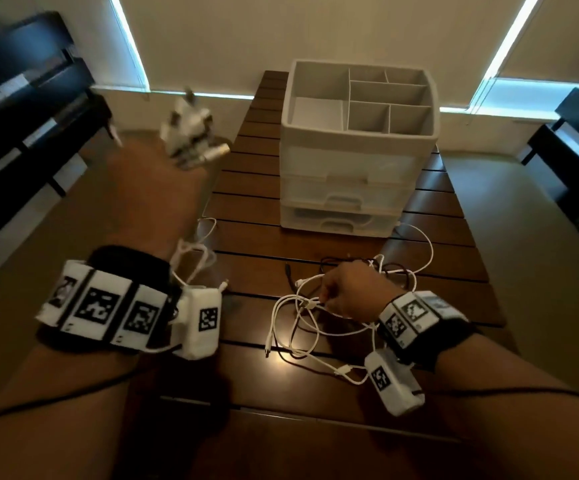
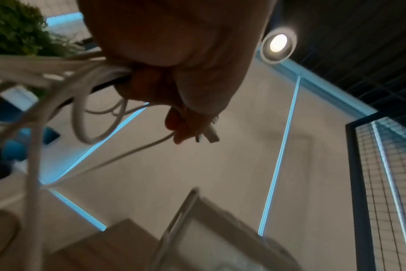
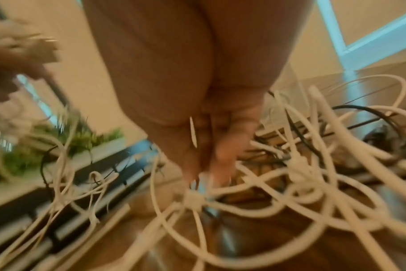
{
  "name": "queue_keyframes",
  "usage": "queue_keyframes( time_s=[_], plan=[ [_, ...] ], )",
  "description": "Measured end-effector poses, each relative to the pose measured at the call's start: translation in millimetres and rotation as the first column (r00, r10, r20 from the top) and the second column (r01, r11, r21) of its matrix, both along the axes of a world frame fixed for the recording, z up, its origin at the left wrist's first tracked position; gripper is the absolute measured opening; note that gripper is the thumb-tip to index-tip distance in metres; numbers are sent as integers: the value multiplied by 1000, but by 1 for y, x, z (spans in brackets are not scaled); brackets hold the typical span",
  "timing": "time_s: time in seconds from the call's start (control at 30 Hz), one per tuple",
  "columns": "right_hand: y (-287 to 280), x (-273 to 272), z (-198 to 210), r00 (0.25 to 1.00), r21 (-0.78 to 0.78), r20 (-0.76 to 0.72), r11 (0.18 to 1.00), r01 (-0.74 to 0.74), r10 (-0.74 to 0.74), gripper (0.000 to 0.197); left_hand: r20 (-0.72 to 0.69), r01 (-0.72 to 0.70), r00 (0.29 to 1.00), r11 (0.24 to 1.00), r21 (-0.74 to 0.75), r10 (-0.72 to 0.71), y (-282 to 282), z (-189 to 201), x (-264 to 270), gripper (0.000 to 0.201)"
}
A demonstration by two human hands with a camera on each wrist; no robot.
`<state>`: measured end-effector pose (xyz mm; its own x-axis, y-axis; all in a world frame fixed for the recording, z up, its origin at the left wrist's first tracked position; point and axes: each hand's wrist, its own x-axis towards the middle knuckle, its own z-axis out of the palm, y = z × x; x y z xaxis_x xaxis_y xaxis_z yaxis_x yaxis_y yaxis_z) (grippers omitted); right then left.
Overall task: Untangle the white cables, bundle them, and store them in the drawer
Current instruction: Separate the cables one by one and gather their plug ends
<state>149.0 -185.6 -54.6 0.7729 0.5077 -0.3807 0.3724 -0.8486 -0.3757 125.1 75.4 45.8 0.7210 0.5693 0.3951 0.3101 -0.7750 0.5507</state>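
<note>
From the head camera, the left hand (image 1: 163, 174) is hanging raised beyond the table's (image 1: 246, 244) left edge, gripping a blurred clump of white cable ends (image 1: 191, 133); strands are trailing from it down to the left edge. The left wrist view is showing what that angle hides: the fingers (image 2: 188, 126) are curled tight round several white cables (image 2: 81, 77), with a flat plug sticking out past the fingertips. The right hand (image 1: 353, 292) is resting low near the table's front edge, pinching a white strand of the tangle (image 1: 301, 327). Its wrist camera is showing thumb and fingertips (image 3: 223, 157) pressed together on a cable just above a small white connector block, amid looping white cables (image 3: 313, 192) mixed with thin black ones. The drawer unit (image 1: 343, 199) is standing toward the far edge, its drawers all shut.
</note>
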Motion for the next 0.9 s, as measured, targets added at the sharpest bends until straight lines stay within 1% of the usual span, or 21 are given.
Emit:
queue_keyframes(
  time_s=[0.03,0.07,0.1,0.17,0.23,0.27,0.33,0.37,0.4,0.43,0.5,0.57,0.6,0.63,0.73,0.77,0.8,0.83,0.87,0.9],
  plan=[
    [3,-1,-8,996,-49,84,999,5,-1,13,-111,28,993,999,-45,-33,-17,-7,-8,32],
    [5,-3,-15,989,-102,150,995,9,7,17,-178,69,981,996,-55,-78,-28,-15,-11,32],
    [6,-4,-19,980,-161,199,987,4,29,21,-250,72,964,994,-84,-91,-31,-30,-9,30],
    [6,-9,-25,971,-235,233,972,-2,58,23,-297,94,945,983,-159,-139,-34,-49,-8,22],
    [5,-12,-28,967,-262,243,965,-6,72,22,-299,117,939,974,-192,-172,-35,-57,-9,19],
    [5,-11,-28,964,-258,255,966,-5,73,21,-279,125,944,975,-185,-174,-40,-54,-13,19],
    [3,-7,-24,961,-205,271,979,12,45,19,-179,131,969,971,-202,-168,-39,-51,-13,23],
    [0,-4,-18,964,-159,267,987,28,15,18,-133,121,979,965,-233,-155,-36,-48,-12,23],
    [-3,0,-11,970,-100,244,994,43,-17,19,-86,117,985,945,-304,-150,-34,-43,-11,22],
    [-8,4,-3,979,-38,198,998,59,-50,20,-31,124,988,905,-407,-149,-31,-41,-10,23],
    [-19,10,14,992,83,71,991,103,-109,21,64,171,984,794,-584,-166,-29,-39,-8,24],
    [-26,15,22,990,172,-23,974,144,-143,21,106,224,972,691,-687,-210,-32,-37,-7,24],
    [-27,17,23,989,190,-30,971,146,-143,20,112,244,965,651,-719,-237,-34,-37,-7,24],
    [-27,17,23,990,195,4,971,140,-144,19,108,258,958,632,-731,-265,-36,-39,-6,23],
    [-25,14,17,957,220,252,971,90,-146,18,80,270,949,656,-705,-305,-43,-45,-5,19],
    [-22,10,13,958,225,271,974,37,-99,16,74,266,950,662,-700,-303,-44,-47,-5,18],
    [-19,6,9,973,217,231,976,-25,-26,12,72,265,950,663,-700,-304,-44,-48,-6,18],
    [-14,1,3,986,182,161,980,-83,54,8,69,269,948,661,-700,-312,-44,-50,-6,18],
    [-9,-3,-4,988,119,108,985,-127,115,7,69,276,945,664,-695,-320,-45,-51,-6,18],
    [-4,-5,-13,985,44,99,988,-147,143,12,70,286,941,669,-686,-330,-45,-52,-7,19]
  ],
)
